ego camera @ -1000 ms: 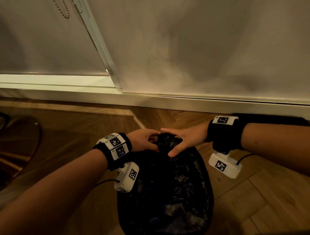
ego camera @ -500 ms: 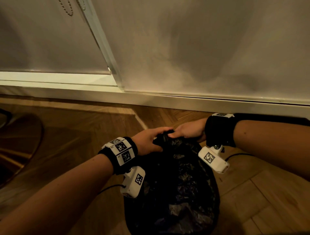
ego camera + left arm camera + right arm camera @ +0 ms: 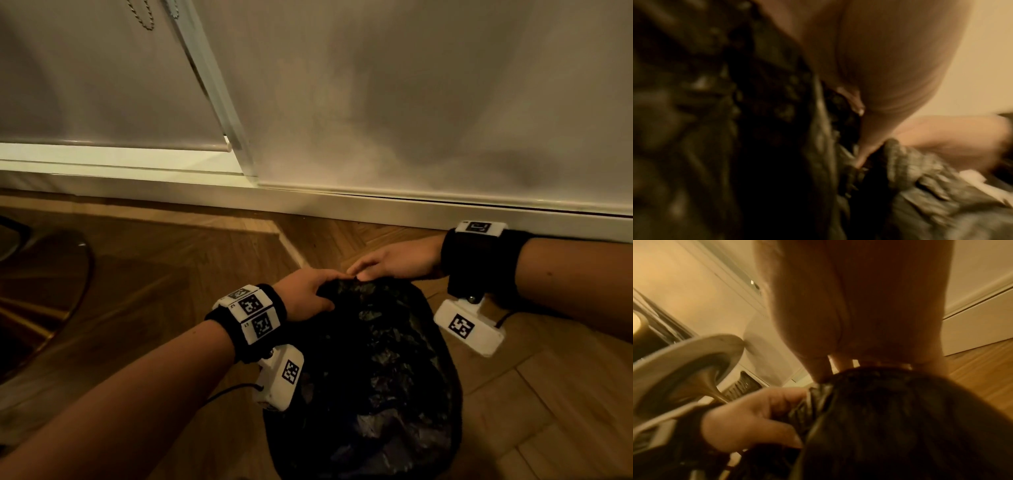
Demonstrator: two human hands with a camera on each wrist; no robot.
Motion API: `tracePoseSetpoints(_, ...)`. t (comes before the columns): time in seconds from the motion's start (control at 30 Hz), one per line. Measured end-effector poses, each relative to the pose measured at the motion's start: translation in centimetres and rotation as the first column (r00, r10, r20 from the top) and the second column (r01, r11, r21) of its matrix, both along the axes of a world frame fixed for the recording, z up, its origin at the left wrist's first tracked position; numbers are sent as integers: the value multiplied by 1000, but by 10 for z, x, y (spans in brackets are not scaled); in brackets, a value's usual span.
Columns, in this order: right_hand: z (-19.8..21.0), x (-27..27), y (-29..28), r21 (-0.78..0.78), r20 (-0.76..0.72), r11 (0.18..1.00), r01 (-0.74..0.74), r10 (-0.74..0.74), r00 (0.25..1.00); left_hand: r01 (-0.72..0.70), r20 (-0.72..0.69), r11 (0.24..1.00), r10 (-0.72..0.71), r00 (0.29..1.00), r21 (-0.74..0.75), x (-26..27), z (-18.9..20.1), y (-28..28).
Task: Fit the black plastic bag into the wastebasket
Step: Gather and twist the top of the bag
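The black plastic bag [image 3: 373, 377] covers the wastebasket on the floor in front of me; none of the basket itself shows. My left hand [image 3: 308, 294] grips a bunched fold at the bag's far edge, thumb on top. My right hand [image 3: 387, 263] meets it from the right, its fingers hooked over the same far edge. In the right wrist view the right hand's fingers [image 3: 840, 365] dip behind the bag [image 3: 900, 418] while the left hand [image 3: 756, 418] clutches pleated plastic. The left wrist view is blurred, showing crumpled bag [image 3: 735, 129] and the left hand [image 3: 879, 73].
A white wall and baseboard [image 3: 376, 205] run close behind the bag. A lowered roller blind [image 3: 102, 85] hangs at the left. A round table on a brass pedestal [image 3: 684, 361] stands to the left, with its base [image 3: 44, 291] on the wooden floor [image 3: 548, 411].
The right hand went from lying flat on the bag's top to hooking its fingers over the far edge. The left hand kept its grip. The wrists spread slightly apart.
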State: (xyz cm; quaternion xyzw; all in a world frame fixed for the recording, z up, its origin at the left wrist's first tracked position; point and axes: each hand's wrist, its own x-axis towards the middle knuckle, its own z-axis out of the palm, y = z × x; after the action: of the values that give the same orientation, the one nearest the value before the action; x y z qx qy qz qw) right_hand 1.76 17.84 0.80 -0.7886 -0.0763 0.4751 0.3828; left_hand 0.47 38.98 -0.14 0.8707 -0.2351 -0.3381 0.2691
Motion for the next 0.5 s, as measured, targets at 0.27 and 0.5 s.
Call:
tracePoseSetpoints(0.27, 11, -16, -16, -206, 433, 953, -220, 291, 853, -416, -316, 894, 352, 881, -167, 1, -14, 31)
tracePoseSetpoints(0.5, 4, -35, -6, -265, 395, 943, -201, 297, 869, -118, -287, 992, 123, 950, 36, -17, 4, 31)
